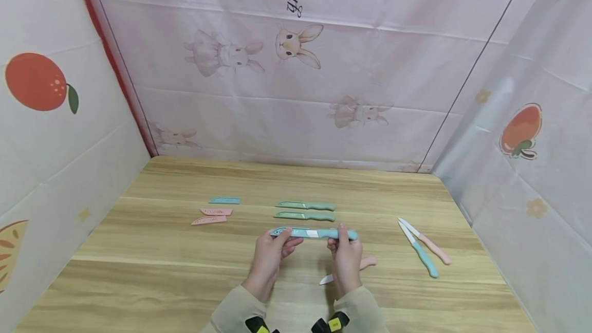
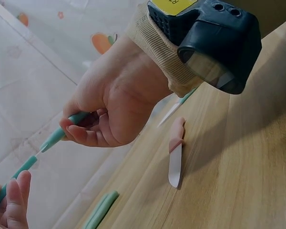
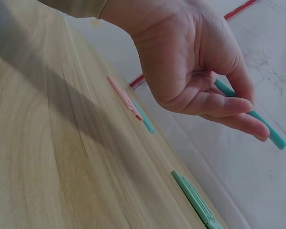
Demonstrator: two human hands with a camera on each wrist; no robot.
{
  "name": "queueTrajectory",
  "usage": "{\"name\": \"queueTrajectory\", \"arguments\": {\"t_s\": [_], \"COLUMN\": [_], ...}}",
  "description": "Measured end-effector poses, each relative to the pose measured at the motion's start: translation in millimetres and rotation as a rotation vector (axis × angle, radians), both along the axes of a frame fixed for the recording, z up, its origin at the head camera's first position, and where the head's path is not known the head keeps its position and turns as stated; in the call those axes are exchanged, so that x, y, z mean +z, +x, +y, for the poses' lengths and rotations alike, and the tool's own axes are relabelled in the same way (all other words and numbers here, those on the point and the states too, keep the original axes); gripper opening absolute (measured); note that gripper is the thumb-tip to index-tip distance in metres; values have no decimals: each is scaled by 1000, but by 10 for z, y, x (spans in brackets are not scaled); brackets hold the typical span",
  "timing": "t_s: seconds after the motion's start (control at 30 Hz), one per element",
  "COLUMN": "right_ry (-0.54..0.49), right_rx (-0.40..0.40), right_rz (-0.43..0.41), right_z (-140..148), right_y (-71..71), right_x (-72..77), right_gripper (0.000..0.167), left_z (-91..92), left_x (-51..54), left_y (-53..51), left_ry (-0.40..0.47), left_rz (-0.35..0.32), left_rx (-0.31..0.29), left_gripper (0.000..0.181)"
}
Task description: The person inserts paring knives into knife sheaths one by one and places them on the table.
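In the head view, my left hand point(image 1: 267, 261) pinches a blue knife sheath point(image 1: 299, 232) between thumb and fingers. My right hand point(image 1: 348, 262) grips the blue handle of a paring knife point(image 1: 327, 234), held level above the table. The blade's tip part is inside the sheath; a short white stretch shows between sheath and handle. The left wrist view shows the right hand on the knife handle point(image 2: 57, 137), and the right wrist view the left hand on the sheath point(image 3: 271, 131). Beneath the right hand, a pink-handled knife point(image 1: 368, 262) lies partly hidden on the table.
Two green sheathed knives point(image 1: 305, 216) lie just beyond the hands. Back left are a blue sheath point(image 1: 224, 200) and two pink sheaths point(image 1: 209, 220). To the right lie bare knives, one pink-handled point(image 1: 435, 249), one blue-handled point(image 1: 426, 260). Printed cloth walls point(image 1: 296, 132) surround the wooden table point(image 1: 162, 271).
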State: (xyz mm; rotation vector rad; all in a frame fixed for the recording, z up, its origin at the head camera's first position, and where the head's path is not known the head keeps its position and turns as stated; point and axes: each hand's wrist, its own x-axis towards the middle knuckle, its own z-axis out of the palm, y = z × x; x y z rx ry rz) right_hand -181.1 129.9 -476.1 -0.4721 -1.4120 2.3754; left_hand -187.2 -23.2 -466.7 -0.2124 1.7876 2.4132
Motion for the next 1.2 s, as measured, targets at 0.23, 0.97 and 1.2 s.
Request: {"name": "queueTrajectory", "arguments": {"t_s": [0.23,0.97,1.2], "right_ry": [1,3,-5], "right_rx": [13,3,-2], "right_rz": [-9,-47,-54], "right_z": [-6,-24,-31], "right_y": [11,21,27], "right_x": [12,39,50], "right_gripper": [26,26,26], "left_z": [10,12,13], "left_x": [-6,28,15], "left_y": [2,-13,-28], "left_ry": [6,12,2], "left_rz": [-4,5,1], "left_rx": [3,-25,-41], "left_gripper": [31,29,28]}}
